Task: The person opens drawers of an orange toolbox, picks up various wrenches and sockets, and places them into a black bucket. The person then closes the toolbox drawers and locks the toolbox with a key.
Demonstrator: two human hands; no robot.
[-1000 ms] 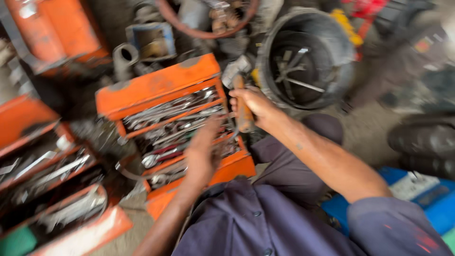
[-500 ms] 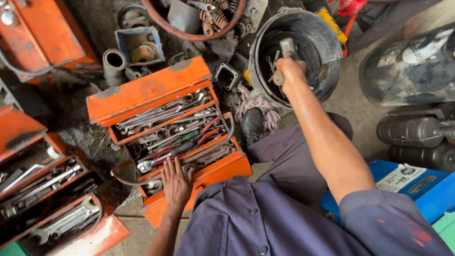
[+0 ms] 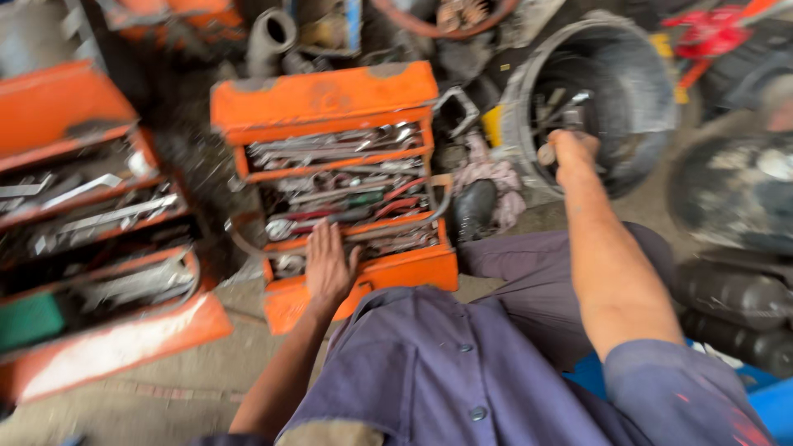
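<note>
While the right hand (image 3: pixel 572 149) is reaching over the rim of the round black rubber bucket (image 3: pixel 529 91), its grip is closing around a small tool with a pale wooden-looking handle (blur is hiding the working end, so I cannot tell what kind of tool it is). That tool is hanging just inside the bucket mouth, above a few loose metal pieces lying at the bottom. The left hand (image 3: pixel 328 268) is lying flat, fingers spread, gripping nothing, on the lowest tray of the open orange cantilever metal toolbox (image 3: pixel 322 95), touching the wrenches and pliers there. A second orange toolbox (image 3: pixel 58 103) is standing open well to the left, on the dirty concrete floor (image 3: pixel 149 405). A pinkish rag (image 3: pixel 487 173) is lying between the middle toolbox and the bucket.

Judgement on handling: the held tool is probably light and rigid, possibly greasy; taking it around the mid-handle looks soundest. The bucket wall is likely soft and flexing, so it is offering poor support for leaning.
</note>
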